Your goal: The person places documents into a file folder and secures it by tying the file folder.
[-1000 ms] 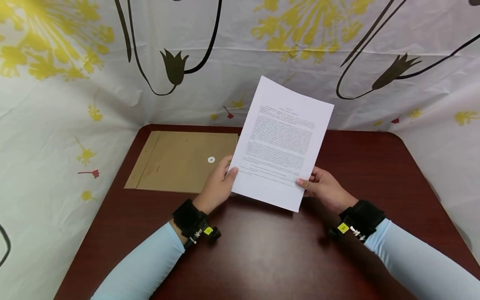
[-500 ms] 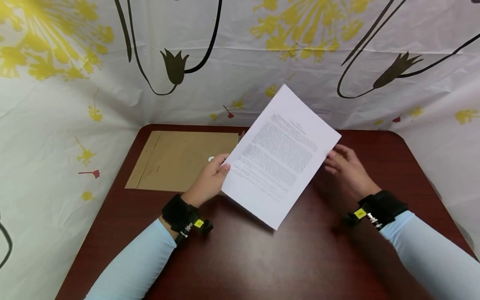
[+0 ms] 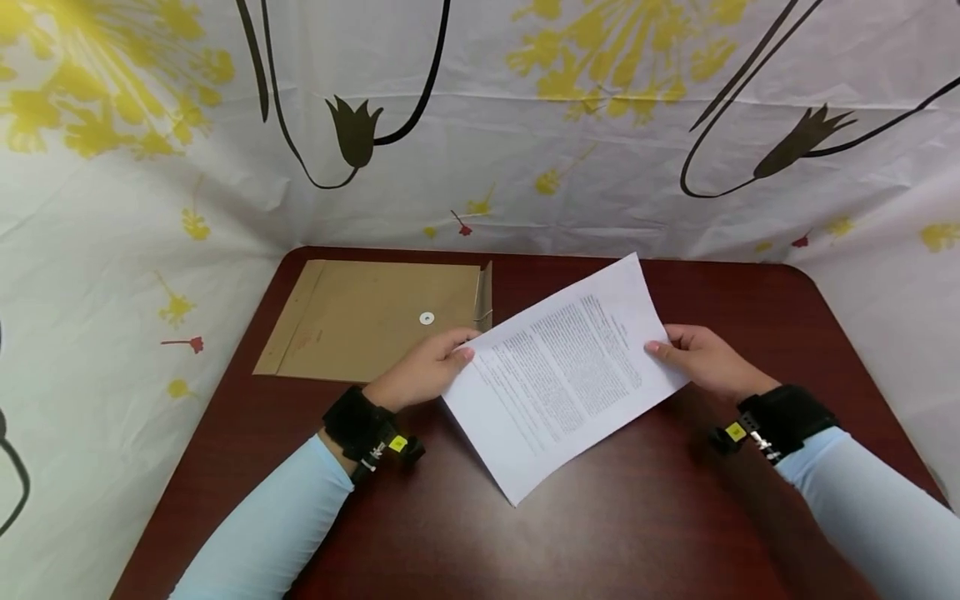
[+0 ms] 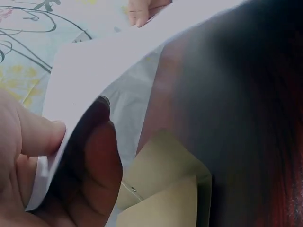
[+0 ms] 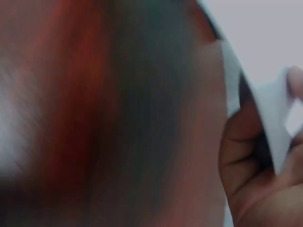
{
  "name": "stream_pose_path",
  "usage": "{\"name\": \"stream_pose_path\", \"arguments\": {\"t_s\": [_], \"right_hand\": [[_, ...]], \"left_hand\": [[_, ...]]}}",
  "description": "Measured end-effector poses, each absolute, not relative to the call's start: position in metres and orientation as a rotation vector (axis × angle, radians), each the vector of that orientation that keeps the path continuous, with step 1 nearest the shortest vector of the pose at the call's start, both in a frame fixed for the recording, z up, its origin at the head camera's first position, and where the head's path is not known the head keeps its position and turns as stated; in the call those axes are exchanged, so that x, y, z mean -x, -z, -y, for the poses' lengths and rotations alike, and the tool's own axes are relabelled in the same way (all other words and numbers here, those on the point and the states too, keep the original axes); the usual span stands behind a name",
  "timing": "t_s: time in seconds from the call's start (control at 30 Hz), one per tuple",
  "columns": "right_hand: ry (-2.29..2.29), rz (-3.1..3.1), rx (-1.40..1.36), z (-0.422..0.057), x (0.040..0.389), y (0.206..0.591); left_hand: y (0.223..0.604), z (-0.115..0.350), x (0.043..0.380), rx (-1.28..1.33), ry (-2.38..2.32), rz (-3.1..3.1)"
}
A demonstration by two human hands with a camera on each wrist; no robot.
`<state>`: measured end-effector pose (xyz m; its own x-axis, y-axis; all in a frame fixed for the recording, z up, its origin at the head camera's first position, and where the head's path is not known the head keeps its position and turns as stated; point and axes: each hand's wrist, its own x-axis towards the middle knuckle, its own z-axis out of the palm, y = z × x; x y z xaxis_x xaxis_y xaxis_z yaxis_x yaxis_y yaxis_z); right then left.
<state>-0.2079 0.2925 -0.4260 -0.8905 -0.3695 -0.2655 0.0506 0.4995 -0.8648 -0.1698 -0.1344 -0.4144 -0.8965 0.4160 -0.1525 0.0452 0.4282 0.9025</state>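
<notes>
A stack of printed paper (image 3: pixel 562 375) is held over the table, turned so its text runs sideways. My left hand (image 3: pixel 423 367) pinches one end, thumb on the printed side and fingers behind, as the left wrist view also shows. At the opposite end my right hand (image 3: pixel 708 358) grips the paper the same way, thumb on top; in the right wrist view the fingers curl behind the sheet's edge. Just behind my left hand lies a brown document envelope (image 3: pixel 367 321) with a white round button (image 3: pixel 427 318); its flap (image 4: pixel 165 161) stands open.
The dark red wooden table (image 3: pixel 637 517) has a patterned white cloth (image 3: pixel 600 192) hanging behind it and along both sides. The envelope takes up the back left of the tabletop.
The paper has turned clockwise and come lower. My right hand let go of its lower side, moved right, and now holds the top end. My left hand kept its hold.
</notes>
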Motion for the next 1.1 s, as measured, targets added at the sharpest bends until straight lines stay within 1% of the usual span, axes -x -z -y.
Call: {"name": "stream_pose_path", "arguments": {"t_s": [0.23,0.43,0.53,0.7,0.97,1.1], "right_hand": [[1.440,-2.405,0.202,-0.295,0.194,0.430],[1.597,-2.345,0.111,-0.298,0.191,0.428],[1.758,-2.212,0.046,-0.298,0.191,0.427],[1.929,-1.983,0.007,-0.293,0.190,0.429],[2.011,-1.784,-0.021,-0.275,0.181,0.431],[1.981,-1.787,-0.014,-0.270,0.177,0.433]], "left_hand": [[0.421,0.136,0.175,-0.341,-1.612,-2.376],[0.429,0.143,0.178,-0.183,-1.855,-2.171],[0.434,0.145,0.177,-0.211,-1.790,-2.063],[0.434,0.141,0.171,-0.386,-1.636,-2.041],[0.435,0.139,0.168,-0.212,-1.656,-2.173],[0.436,0.140,0.169,-0.210,-1.717,-2.132]]}}
